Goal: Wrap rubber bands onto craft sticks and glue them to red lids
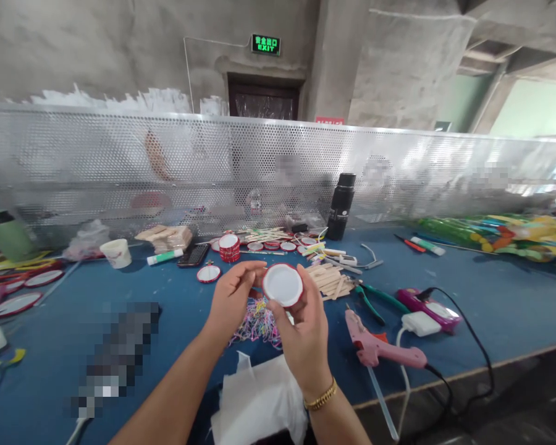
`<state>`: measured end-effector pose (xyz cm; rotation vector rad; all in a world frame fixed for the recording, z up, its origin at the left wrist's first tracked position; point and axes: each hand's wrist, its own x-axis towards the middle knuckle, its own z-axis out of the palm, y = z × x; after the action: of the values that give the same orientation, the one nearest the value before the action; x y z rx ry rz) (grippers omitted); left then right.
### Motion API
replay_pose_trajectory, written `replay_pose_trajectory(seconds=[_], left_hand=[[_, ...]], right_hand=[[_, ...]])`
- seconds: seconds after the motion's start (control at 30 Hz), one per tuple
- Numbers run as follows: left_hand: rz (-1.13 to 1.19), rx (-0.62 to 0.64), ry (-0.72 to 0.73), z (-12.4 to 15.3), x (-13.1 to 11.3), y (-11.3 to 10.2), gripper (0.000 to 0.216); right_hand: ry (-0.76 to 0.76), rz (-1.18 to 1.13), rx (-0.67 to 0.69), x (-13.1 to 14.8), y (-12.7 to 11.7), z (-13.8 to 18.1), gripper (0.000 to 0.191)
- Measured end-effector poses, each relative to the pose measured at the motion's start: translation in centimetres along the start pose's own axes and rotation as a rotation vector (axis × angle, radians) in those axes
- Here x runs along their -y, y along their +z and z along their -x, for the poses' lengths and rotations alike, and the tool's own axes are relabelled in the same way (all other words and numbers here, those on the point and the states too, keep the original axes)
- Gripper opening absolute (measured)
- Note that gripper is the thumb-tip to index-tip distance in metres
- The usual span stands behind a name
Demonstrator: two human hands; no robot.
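Note:
A round jar lid [282, 285], white inside with a red rim, is held up above the table with its white face toward me. My right hand [307, 330] grips it, thumb at the lower edge and fingers along the right side. At the lid's left edge, the fingers of my left hand [234, 295] are bent together and appear to pinch the rim; the exact contact is partly hidden. Beneath the hands lies a tangle of multicoloured yarn [261, 324]. White paper or cloth [259, 398] is between my forearms.
A pink glue gun [384, 349], green-handled pliers [373, 303] and a purple device [429, 309] lie right. Wooden sticks [331, 281], a stack of red lids [229, 248] and a black bottle [341, 207] stand behind. A paper cup [115, 253] stands left; a perforated metal panel [189, 161] borders the back.

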<state>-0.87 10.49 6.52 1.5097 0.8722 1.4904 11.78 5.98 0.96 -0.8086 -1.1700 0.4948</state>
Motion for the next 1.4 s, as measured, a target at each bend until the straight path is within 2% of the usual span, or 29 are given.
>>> replay_pose_trajectory(seconds=[0.17, 0.33, 0.5, 0.6, 0.7, 0.83, 0.93, 1.17, 1.4], left_hand=[[0.012, -0.027, -0.077, -0.4, 0.2, -0.3, 0.035], [0.005, -0.01, -0.095, -0.2, 0.3, -0.1, 0.032], [-0.049, -0.026, -0.021, -0.1, 1.0, -0.3, 0.036], [-0.207, -0.014, 0.08, -0.5, 1.5, -0.6, 0.042], [-0.389, 0.136, 0.168, -0.9, 2.3, -0.8, 0.03], [-0.551, 0.397, 0.119, -0.6, 3.8, -0.4, 0.067], [-0.621, 0.448, 0.033, -0.1, 5.0, 0.0, 0.074], [-0.807, 0.632, 0.094, -0.3, 5.6, 0.1, 0.034], [-0.948, 0.573, 0.067, -1.4, 4.7, -2.5, 0.019]], right_hand=[[-0.025, 0.022, -0.089, -0.3, -0.3, 0.0, 0.067], [-0.086, 0.071, -0.162, -0.3, -0.8, -0.2, 0.068], [-0.098, 0.096, -0.186, -0.1, -0.9, -0.3, 0.068], [-0.085, 0.083, -0.244, 0.1, -1.2, -0.4, 0.071], [-0.095, 0.084, -0.298, 0.2, -1.6, -0.7, 0.075], [-0.1, 0.103, -0.327, 0.2, -2.2, -1.2, 0.074], [-0.1, 0.088, -0.349, 0.7, -2.6, -1.2, 0.07], [-0.146, 0.142, -0.345, 1.6, -4.0, -1.0, 0.072], [-0.161, 0.197, -0.289, 0.9, -4.7, -0.9, 0.073]])
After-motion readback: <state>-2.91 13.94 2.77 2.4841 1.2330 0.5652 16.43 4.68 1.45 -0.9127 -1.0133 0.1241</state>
